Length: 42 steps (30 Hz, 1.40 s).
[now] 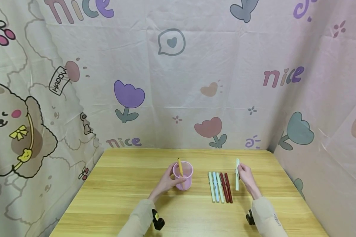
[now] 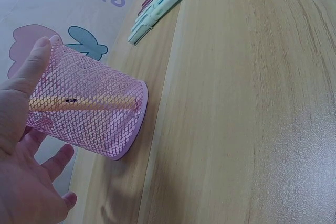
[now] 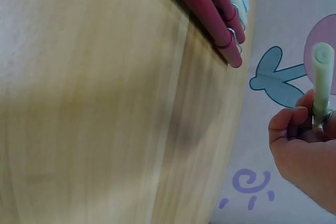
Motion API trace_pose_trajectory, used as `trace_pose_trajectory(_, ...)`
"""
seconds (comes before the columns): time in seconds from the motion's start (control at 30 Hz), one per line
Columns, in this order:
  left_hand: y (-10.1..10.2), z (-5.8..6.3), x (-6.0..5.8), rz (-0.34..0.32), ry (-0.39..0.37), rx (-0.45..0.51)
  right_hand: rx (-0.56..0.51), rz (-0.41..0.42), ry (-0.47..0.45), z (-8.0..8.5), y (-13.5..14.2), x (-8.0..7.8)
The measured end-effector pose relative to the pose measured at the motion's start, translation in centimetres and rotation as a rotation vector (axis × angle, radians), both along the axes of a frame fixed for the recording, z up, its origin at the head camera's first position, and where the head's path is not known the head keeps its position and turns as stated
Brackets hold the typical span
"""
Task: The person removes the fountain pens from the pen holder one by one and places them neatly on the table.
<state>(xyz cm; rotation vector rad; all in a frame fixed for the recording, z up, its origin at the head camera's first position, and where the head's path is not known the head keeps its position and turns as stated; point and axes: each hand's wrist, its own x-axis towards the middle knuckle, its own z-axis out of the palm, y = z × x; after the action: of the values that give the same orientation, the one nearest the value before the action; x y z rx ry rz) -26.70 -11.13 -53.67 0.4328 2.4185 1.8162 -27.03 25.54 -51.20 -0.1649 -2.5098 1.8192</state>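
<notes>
My left hand (image 1: 166, 182) grips a pink mesh pen cup (image 1: 188, 181) near its rim, thumb on the near side and fingers behind. Inside the cup leans a yellow pen (image 1: 179, 164); its lower part shows through the mesh (image 2: 100, 72) in the left wrist view. Off to the right, my right hand (image 1: 247, 176) pinches a pale green pen (image 1: 237, 179) between thumb and fingers. In the right wrist view, one end of this pen (image 3: 322, 77) points up out of the fingers. Between the hands lies a row of capped pens, including a light blue pen (image 1: 215, 187) and two dark red pens (image 1: 228, 189).
A wooden table (image 1: 121, 184) lies under everything. Behind it and at both sides hangs a pale cloth (image 1: 172, 82) printed with flowers and words. On the sleeves sit black wrist cameras (image 1: 158, 220).
</notes>
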Motion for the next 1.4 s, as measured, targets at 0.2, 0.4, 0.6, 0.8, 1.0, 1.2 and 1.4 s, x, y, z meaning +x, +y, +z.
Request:
trace_pose_trajectory(0.2,0.0,0.0,-0.1,-0.002,-0.002,0.007,-0.018,0.056,-0.050,-0.4,0.4,0.3)
trace_pose_trajectory(0.4,0.0,-0.1,0.0,0.002,-0.004,-0.004,0.040,0.050,-0.048,-0.9,0.7,0.7)
trace_pose_trajectory(0.6,-0.1,0.0,0.0,0.008,-0.006,-0.009,0.147,-0.011,-0.017,-2.0,0.9,0.8)
trace_pose_trajectory(0.8,-0.1,0.1,0.2,0.014,-0.016,-0.011,0.201,-0.052,0.007,-2.7,0.8,0.8)
trace_pose_trajectory(1.0,0.0,0.0,0.1,0.016,-0.007,-0.026,0.233,-0.035,-0.048,-3.0,0.9,0.9)
trace_pose_trajectory(1.2,0.0,-0.1,0.0,0.011,-0.001,-0.017,0.233,-0.038,-0.095,-3.5,1.0,0.9)
trace_pose_trajectory(1.4,0.0,-0.1,-0.1,0.011,0.001,-0.021,0.268,-0.053,-0.105,-3.7,0.9,0.9)
